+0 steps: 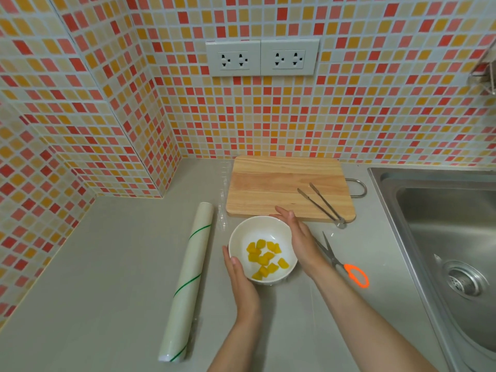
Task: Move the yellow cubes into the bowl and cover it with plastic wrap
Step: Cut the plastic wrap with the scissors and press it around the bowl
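Note:
A white bowl (241, 234) stands on the grey counter in front of the cutting board, with several yellow cubes (264, 259) inside it. My left hand (241, 280) lies with straight fingers against the bowl's near left side. My right hand (298, 237) lies flat along its right rim, fingertips reaching the far edge. A roll of plastic wrap (188, 280) with green stripes lies to the left of the bowl. Faint creases of a clear film (222, 210) show on the counter around the bowl; whether it covers the bowl I cannot tell.
The wooden cutting board (284, 183) lies behind the bowl with metal tongs (322, 204) on its right part. Orange-handled scissors (341, 261) lie right of my right wrist. A steel sink (442, 237) fills the right side. Tiled walls close the back and left.

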{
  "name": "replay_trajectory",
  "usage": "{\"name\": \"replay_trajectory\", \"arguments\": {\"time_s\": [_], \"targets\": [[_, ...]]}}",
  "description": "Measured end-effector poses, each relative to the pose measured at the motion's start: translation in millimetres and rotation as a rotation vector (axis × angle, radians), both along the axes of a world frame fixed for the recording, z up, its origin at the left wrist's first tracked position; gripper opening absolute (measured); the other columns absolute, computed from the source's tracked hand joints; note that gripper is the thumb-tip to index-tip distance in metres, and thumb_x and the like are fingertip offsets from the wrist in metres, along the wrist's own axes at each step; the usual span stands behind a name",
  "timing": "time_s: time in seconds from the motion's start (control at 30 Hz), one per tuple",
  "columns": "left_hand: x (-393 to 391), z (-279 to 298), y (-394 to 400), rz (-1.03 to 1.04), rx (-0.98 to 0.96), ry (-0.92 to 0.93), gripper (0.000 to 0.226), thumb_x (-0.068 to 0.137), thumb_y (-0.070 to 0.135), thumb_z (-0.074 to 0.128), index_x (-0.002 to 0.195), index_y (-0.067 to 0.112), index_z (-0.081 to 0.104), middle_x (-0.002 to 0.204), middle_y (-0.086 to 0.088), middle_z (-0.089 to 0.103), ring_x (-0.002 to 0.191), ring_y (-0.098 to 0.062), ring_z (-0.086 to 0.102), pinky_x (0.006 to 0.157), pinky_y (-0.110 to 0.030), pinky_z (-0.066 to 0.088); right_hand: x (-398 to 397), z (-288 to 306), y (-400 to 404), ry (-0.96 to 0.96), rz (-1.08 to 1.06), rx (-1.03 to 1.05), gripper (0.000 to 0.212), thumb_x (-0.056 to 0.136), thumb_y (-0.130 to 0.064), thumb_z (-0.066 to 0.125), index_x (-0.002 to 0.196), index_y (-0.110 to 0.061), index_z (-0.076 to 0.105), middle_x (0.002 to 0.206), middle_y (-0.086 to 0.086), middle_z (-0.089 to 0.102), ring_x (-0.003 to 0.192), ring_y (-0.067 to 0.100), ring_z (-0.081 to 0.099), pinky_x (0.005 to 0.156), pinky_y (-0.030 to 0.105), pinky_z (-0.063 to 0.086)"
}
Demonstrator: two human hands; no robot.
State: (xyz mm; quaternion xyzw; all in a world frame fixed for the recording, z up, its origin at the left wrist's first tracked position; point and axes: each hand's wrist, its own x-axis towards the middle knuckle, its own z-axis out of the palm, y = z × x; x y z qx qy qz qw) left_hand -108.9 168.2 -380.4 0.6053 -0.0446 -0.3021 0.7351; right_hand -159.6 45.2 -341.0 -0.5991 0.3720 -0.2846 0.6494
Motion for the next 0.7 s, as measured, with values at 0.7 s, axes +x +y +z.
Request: {"name": "replay_trajectory", "arguments": {"time_s": [0.7], "targets": [[82,20,-1,-0.127,-0.024,-0.057,0.053,0.1,0.043,0.014,0.145,0.02,0.033,0.152,0.004,0.034,0.138,-0.008,0.031,0.114,-0.031,0.023,-11,-26,98,-0.108,-0.586,0.144,0.049,0.096,-0.045,0.023,0.144,-0.031,0.025,0.145,-0.017,0.029,0.133,0.0,0.029,0.106,0.023,0.023]]}}
